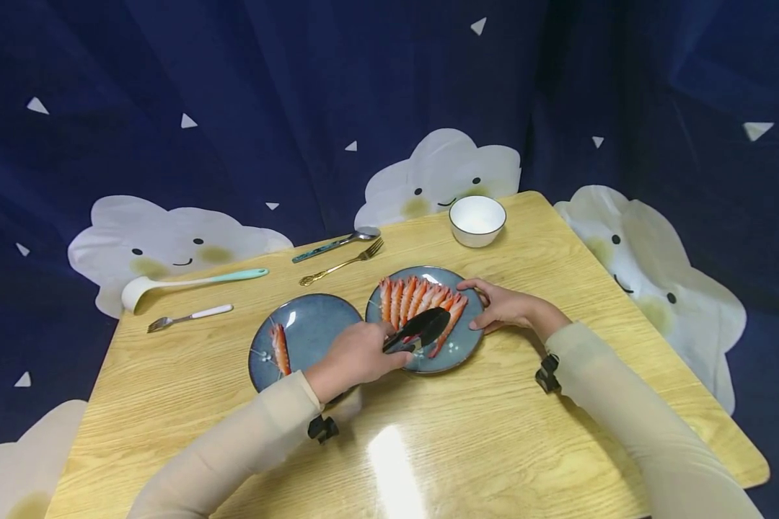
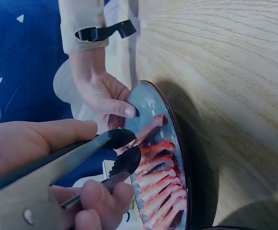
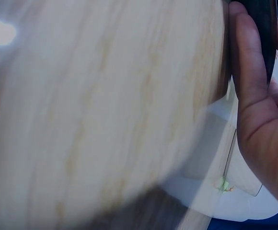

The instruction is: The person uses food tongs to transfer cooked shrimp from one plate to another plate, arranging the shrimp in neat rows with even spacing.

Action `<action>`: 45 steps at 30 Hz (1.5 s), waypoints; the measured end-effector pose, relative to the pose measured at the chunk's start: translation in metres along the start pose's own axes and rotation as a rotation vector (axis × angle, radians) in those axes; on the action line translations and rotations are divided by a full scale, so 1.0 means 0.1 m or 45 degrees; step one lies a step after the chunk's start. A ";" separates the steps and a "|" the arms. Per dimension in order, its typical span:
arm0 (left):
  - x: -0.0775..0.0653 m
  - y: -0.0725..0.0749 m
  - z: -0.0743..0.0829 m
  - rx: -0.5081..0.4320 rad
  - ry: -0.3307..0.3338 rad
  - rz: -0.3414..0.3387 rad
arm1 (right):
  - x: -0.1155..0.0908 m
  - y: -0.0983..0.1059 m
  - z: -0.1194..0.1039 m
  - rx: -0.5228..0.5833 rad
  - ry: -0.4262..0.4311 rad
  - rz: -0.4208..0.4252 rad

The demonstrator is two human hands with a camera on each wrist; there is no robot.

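My left hand (image 1: 363, 353) holds black-tipped tongs (image 1: 431, 324) over the right-hand blue plate (image 1: 474, 339). A row of several red-and-white shrimp (image 1: 409, 299) lies on that plate. In the left wrist view the tongs' tips (image 2: 124, 160) stand slightly apart, right at the end shrimp (image 2: 151, 129) of the row. With thumb on top and fingers along the outside, my right hand (image 1: 506, 306) grips the plate's right rim; the right wrist view shows those fingers (image 3: 251, 52) against its edge. A second blue plate (image 1: 318, 321) to the left bears one shrimp (image 1: 280, 349), partly behind my left forearm.
At the back right of the wooden table (image 1: 493, 447) stands a white bowl (image 1: 477, 220). Behind the plates lie a spoon (image 1: 334, 245) and a gold fork (image 1: 344, 264). A white ladle (image 1: 188, 283) and a white-handled fork (image 1: 191, 317) lie at the left.
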State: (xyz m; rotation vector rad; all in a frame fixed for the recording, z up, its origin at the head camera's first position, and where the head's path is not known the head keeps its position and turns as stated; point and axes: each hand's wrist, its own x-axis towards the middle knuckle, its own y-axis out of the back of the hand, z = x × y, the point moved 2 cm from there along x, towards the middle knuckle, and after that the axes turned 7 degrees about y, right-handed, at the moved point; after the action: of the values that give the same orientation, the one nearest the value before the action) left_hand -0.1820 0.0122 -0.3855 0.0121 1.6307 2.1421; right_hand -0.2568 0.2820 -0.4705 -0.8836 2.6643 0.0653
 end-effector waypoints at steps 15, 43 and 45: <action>-0.12 0.05 -0.21 -0.115 0.052 0.051 | 0.07 -0.07 0.00 0.000 0.003 -0.024; -1.31 0.46 -1.56 -0.058 0.600 0.115 | 0.03 0.02 0.04 -0.010 -0.014 0.000; -1.33 0.45 -1.59 -0.059 0.613 0.099 | 0.05 0.02 0.02 -0.011 -0.015 0.000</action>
State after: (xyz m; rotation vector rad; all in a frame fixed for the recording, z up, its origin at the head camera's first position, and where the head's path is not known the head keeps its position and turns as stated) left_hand -0.1204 -0.1893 -0.3584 -0.4973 1.8564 2.3686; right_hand -0.2611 0.2810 -0.4746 -0.8830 2.6554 0.0812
